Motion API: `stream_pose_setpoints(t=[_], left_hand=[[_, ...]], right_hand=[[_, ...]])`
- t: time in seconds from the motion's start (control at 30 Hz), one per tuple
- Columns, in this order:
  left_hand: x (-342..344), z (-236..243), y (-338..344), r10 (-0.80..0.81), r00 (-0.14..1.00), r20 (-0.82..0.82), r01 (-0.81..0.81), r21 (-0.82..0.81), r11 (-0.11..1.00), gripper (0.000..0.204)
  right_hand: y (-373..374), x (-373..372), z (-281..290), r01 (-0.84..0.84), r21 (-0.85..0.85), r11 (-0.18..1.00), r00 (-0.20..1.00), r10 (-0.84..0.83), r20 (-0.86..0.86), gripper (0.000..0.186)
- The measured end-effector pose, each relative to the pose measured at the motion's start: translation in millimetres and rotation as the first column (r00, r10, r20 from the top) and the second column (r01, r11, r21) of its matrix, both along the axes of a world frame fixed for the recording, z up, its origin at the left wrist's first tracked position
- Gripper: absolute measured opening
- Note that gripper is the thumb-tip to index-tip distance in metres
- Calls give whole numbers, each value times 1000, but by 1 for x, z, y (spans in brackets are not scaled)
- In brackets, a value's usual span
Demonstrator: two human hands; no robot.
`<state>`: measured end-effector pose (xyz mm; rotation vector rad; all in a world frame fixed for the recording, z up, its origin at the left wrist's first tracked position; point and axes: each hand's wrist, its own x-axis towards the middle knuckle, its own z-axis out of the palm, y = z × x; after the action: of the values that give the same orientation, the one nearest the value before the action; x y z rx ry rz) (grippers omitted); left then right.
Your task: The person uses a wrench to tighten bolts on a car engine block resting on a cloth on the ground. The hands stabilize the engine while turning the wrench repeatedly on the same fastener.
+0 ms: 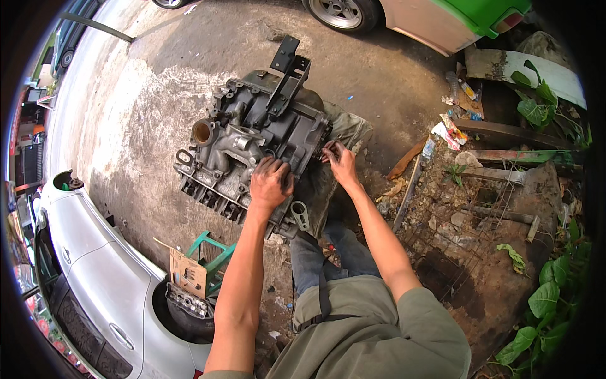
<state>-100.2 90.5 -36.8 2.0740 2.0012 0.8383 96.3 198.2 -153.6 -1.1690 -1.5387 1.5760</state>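
Note:
In front of me a car engine [295, 136] lies on the ground, with a grey cloth [355, 125] under its right side. My left hand [271, 183] rests on the near side of the engine with its fingers curled over it, beside the cast metal manifold [237, 144]. At the engine's right edge, my right hand [341, 162] has thumb and fingers pinched together. Whatever small thing sits between those fingertips is too small to make out. A black metal bracket [283, 88] stands up from the far end. Close to my left wrist, a metal eye lug [300, 215] sticks out.
A silver car [101, 259] stands at the left, and near it are a green plastic stool [218, 265] and a piece of cardboard [187, 271]. Farther off, a car wheel [341, 14] shows. Wooden planks [505, 134], rubble and leafy plants [543, 297] lie along the right.

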Motion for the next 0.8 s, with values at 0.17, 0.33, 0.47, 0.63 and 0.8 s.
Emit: stream_pose_setpoints(t=[0.17,0.33,0.47,0.63,0.8], left_hand=[[1,1,0,7,1000,-17,-7,40,999,16],[0,-1,0,2,1000,2,-2,0,1000,17],[0,-2,-1,14,1000,-10,-14,19,1000,18],[0,-2,-1,18,1000,-15,-18,-11,1000,19],[0,-3,-1,21,1000,-18,-21,20,1000,18]], right_hand=[[12,-3,16,-130,44,990,983,123,138,13],[4,-3,28,-220,391,894,957,120,264,14],[-17,2,26,-318,426,847,893,117,434,24],[-31,15,26,-375,542,752,898,149,415,25],[-22,4,3,-175,391,904,956,62,286,9]])
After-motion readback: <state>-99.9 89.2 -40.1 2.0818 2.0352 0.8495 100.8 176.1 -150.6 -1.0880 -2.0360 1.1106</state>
